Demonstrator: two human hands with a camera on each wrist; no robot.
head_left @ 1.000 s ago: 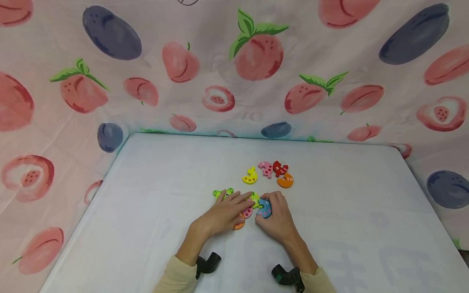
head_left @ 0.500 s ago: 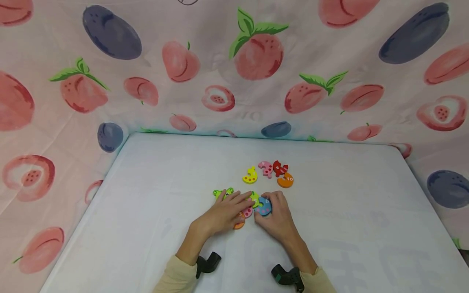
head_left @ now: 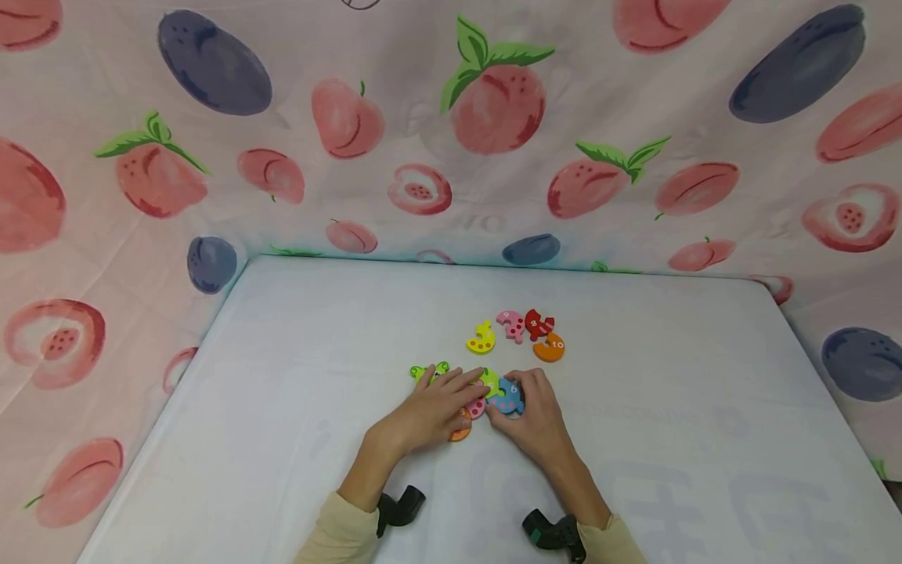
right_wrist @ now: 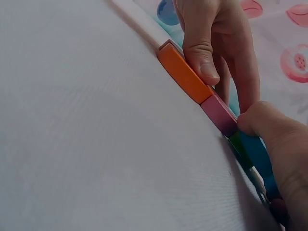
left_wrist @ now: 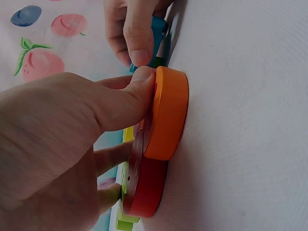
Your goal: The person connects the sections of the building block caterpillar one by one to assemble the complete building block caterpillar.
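My left hand [head_left: 431,409] lies with extended fingers over a row of joined puzzle pieces, its thumb on the orange piece [left_wrist: 169,110]. Below that, in the left wrist view, sits a red piece [left_wrist: 150,192]. A green head-like piece [head_left: 417,373] with curled feelers shows past the fingers. My right hand [head_left: 533,411] pinches a blue, pink-spotted puzzle piece [head_left: 504,403] between thumb and fingers. The blue piece is right beside a lime-green piece [head_left: 489,382] and a pink piece [head_left: 477,408]. Much of the row is hidden under my left hand.
Farther back on the white table [head_left: 317,337] lie loose pieces: yellow [head_left: 482,338], pink [head_left: 511,324], red [head_left: 539,323] and orange [head_left: 550,347]. A fruit-print cloth [head_left: 416,117] hangs behind the table. Each wrist wears a black device [head_left: 402,507].
The blue piece has turned in my right fingers and shifted slightly left, closer against the lime-green and pink pieces. My left hand has stayed in place.
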